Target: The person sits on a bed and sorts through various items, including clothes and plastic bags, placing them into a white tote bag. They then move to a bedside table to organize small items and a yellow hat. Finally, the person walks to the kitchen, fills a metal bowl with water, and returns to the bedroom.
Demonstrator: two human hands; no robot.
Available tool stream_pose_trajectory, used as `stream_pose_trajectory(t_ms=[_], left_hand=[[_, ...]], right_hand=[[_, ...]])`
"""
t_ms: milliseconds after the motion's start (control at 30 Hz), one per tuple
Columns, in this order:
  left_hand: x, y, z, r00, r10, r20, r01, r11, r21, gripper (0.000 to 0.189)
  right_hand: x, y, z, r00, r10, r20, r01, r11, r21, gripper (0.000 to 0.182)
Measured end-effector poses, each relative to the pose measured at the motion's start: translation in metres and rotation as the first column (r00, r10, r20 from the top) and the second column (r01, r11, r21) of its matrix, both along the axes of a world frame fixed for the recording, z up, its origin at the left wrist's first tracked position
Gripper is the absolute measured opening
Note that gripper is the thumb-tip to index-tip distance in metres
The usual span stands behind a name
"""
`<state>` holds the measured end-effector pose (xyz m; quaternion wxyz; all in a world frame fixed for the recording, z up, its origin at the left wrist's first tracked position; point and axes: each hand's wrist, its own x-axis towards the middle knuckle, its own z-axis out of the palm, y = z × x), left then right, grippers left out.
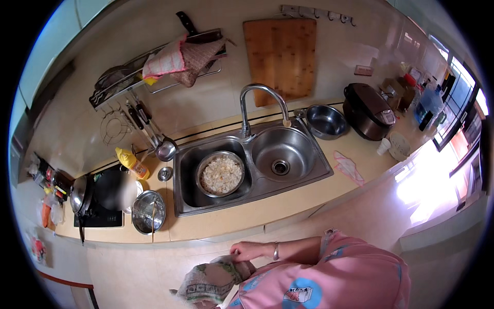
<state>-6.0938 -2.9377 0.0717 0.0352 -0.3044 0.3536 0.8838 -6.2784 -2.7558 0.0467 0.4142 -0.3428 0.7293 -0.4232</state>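
My right hand point(249, 252), with a silver bracelet at the wrist, grips the edge of a patterned cloth towel point(210, 280) in front of my pink printed clothing. My left hand is out of sight; whether the towel covers it, I cannot tell. Past the counter's front edge is a double-bowl stainless steel sink point(254, 193). In its left bowl stands a round metal pot point(200, 182) filled with cooked rice point(222, 175). The right bowl point(283, 148) shows its drain. A chrome faucet point(266, 85) arches over it.
Left of the sink are a steel bowl point(144, 216) with chopsticks point(153, 216), a yellow bottle point(133, 164) and a lidded pan point(79, 195) on a cooktop point(104, 220). Rightward stand a metal basin point(326, 121), rice cooker point(368, 110) and cloth point(349, 168). A cutting board point(279, 61) leans behind.
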Motion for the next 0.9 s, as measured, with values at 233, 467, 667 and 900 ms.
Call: stream_pose_trajectory(t_ms=[233, 467, 667, 900], left_hand=[[-0.033, 0.057, 0.014, 0.987, -0.109, 0.114, 0.115, 0.993, -0.042, 0.042], [-0.058, 0.081, 0.032, 0.971, -0.107, 0.212, 0.133, 0.985, -0.112, 0.042], [-0.076, 0.067, 0.068, 0.981, -0.127, 0.145, 0.156, 0.964, -0.216, 0.042], [-0.160, 0.054, 0.105, 0.886, -0.438, -0.151, 0.352, 0.848, -0.397, 0.042]], right_hand=[[-0.212, 0.208, -0.021, 0.233, -0.901, 0.365, 0.955, 0.283, 0.090, 0.052], [-0.371, 0.376, -0.057, -0.492, -0.761, 0.424, 0.861, -0.497, 0.106, 0.055], [-0.394, 0.413, -0.109, -0.250, -0.586, 0.771, 0.875, -0.477, -0.078, 0.021], [-0.304, 0.353, -0.057, -0.196, -0.828, 0.525, 0.980, -0.185, 0.073, 0.022]])
